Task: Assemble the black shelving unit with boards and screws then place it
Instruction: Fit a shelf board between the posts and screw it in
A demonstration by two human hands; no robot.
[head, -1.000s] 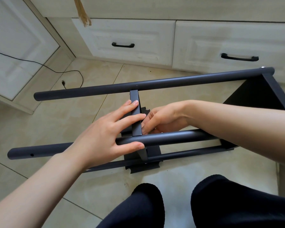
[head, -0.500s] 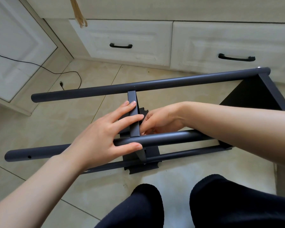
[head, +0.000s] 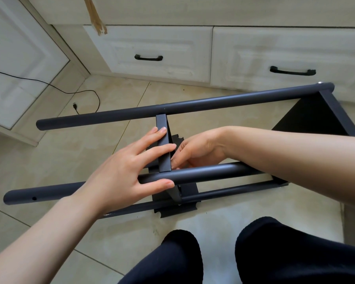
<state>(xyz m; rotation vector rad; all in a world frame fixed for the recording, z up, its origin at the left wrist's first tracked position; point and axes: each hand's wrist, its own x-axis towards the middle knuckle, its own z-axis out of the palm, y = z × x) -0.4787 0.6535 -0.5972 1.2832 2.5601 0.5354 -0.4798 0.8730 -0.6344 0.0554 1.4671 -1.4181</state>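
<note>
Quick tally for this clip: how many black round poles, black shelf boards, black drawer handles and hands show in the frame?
Black round poles: 3 — far, near, lowest
Black shelf boards: 2 — middle, right end
Black drawer handles: 2 —
Hands: 2 — left hand, right hand
Total: 9

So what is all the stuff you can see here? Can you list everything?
Poles: three, black, lying across the floor.
Middle board: one, black, standing between the poles.
End board: one, black, right.
Drawers: two, white, black handles, behind.
Cable: one, black, on the tiles, left.
Floor: beige tiles.
Left hand: fingers across the middle board and near pole.
Right hand: fingers curled behind the middle board.
Knees: two, black trousers, bottom.
</note>
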